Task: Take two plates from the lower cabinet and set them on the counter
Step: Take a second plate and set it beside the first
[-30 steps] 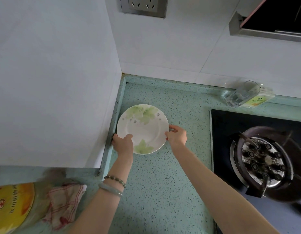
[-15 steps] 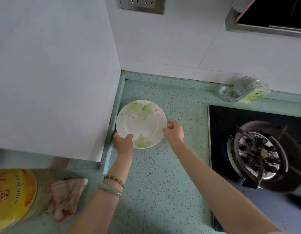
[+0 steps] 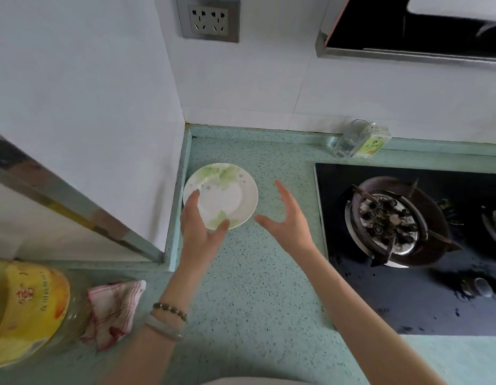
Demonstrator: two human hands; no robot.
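Speckled green counter (image 3: 249, 273) in a white-tiled corner. One plate (image 3: 224, 194) visible; whether a second lies under it cannot be told. Two hands: left hand (image 3: 199, 232) over the plate's near-left rim, fingers spread and gripping nothing; right hand (image 3: 288, 220) just right of the plate, clear of it, fingers splayed, empty. Around: gas burner (image 3: 385, 220) on a black hob at right, clear container (image 3: 349, 140) against the back wall, red-checked cloth (image 3: 113, 309) and yellow-labelled jug (image 3: 24, 309) near left. Plate white, round, green leaf print, lying flat by the left wall.
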